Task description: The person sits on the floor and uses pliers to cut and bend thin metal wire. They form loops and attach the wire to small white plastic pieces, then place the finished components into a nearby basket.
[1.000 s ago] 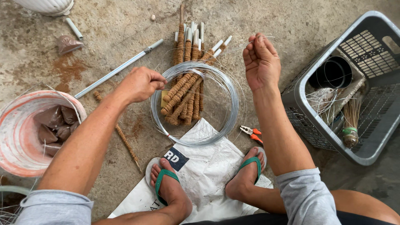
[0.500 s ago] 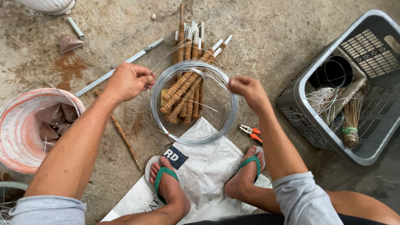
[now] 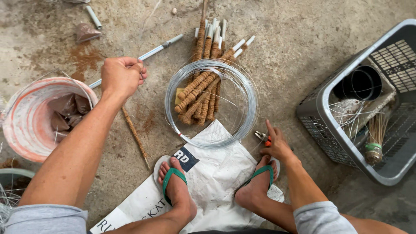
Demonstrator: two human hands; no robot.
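Note:
My left hand (image 3: 121, 77) is closed in a fist on a thin strand of wire, above the floor between the bucket and the wire coil (image 3: 249, 110). The coil of silver wire lies flat on the concrete, over a bundle of coir-wrapped sticks (image 3: 200, 93) with white ends. My right hand (image 3: 277, 146) is low beside my right foot, fingers spread and touching the orange-handled pliers (image 3: 262, 137), which lie on the floor at the coil's right edge.
A white woven sack (image 3: 216, 177) lies under my feet in green flip-flops. A pink-stained bucket (image 3: 26, 138) stands at left, a grey plastic basket (image 3: 320, 125) with wire scraps at right. A metal tube (image 3: 151, 53) and one loose wrapped stick (image 3: 135, 135) lie near my left hand.
My right hand dropped from the coil's upper right rim down to the pliers by my foot. My left hand shifted left and away from the coil, still clenched.

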